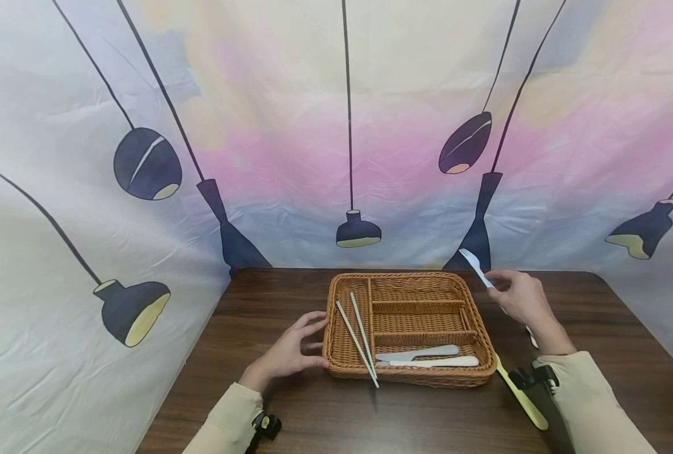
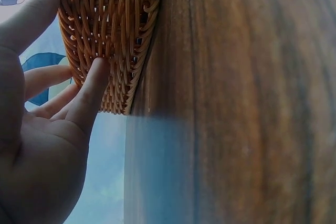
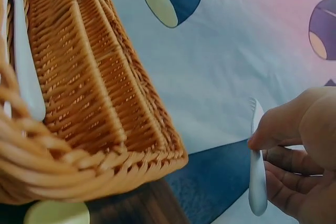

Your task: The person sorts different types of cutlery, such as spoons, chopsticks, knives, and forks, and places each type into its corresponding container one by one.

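Note:
A woven wicker basket [image 1: 409, 379] with several compartments sits on the table. My left hand [image 1: 284, 352] rests its fingertips against the basket's left side, fingers spread, as the left wrist view also shows. Off the basket's back right corner, my right hand [image 1: 522, 301] pinches a white fork [image 1: 475, 262], tines pointing up and away. In the right wrist view the fork [image 3: 257, 174] hangs apart from the basket. Two pale chopsticks [image 1: 357, 343] lie in the left compartment, their near ends over the front rim. Two white knives [image 1: 447, 362] lie in the front right compartment.
A yellow utensil [image 1: 522, 398] lies on the dark wooden table [image 1: 427, 416], one end by the basket's front right corner. Part of a white utensil [image 1: 532, 337] shows beside the right wrist. A printed cloth [image 1: 291, 157] with lamp drawings hangs behind the table.

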Available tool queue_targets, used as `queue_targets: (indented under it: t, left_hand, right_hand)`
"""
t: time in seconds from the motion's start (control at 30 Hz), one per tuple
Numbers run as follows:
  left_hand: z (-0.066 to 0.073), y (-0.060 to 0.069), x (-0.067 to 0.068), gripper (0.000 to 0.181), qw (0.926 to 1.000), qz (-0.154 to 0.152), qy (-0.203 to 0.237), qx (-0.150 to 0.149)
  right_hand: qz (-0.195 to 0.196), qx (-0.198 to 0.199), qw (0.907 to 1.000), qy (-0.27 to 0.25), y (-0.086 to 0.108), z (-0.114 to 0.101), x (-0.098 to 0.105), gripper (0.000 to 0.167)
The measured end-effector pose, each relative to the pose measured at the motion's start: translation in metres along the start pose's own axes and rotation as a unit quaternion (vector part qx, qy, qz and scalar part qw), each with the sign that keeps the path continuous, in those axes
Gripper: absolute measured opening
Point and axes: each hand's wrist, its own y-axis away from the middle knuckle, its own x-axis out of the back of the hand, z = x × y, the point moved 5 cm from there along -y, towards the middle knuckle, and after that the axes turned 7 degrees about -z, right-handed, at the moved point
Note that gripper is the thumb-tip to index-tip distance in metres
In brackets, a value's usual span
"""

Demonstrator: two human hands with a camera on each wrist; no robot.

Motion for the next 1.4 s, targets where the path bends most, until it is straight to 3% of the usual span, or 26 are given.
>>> queue_targets:
  t: [0.37, 0.97, 1.4]
  left_hand:
    - [0.006, 0.003, -0.001, 0.087, 0.9995, -0.012, -0.004, 0.028]
    - [0.007, 0.003, -0.004, 0.092, 0.9993, -0.022, 0.012, 0.029]
    - [0.007, 0.002, -0.003, 0.097, 0.9991, -0.016, 0.026, 0.030]
  right_hand:
    - [-0.016, 0.034, 0.9992, -0.012, 0.002, -0.022, 0.002, 0.032]
    - [0.012, 0.133, 0.9911, 0.003, 0.006, -0.053, 0.004, 0.025]
    - [0.016, 0.151, 0.9883, 0.012, 0.005, -0.059, -0.001, 0.024]
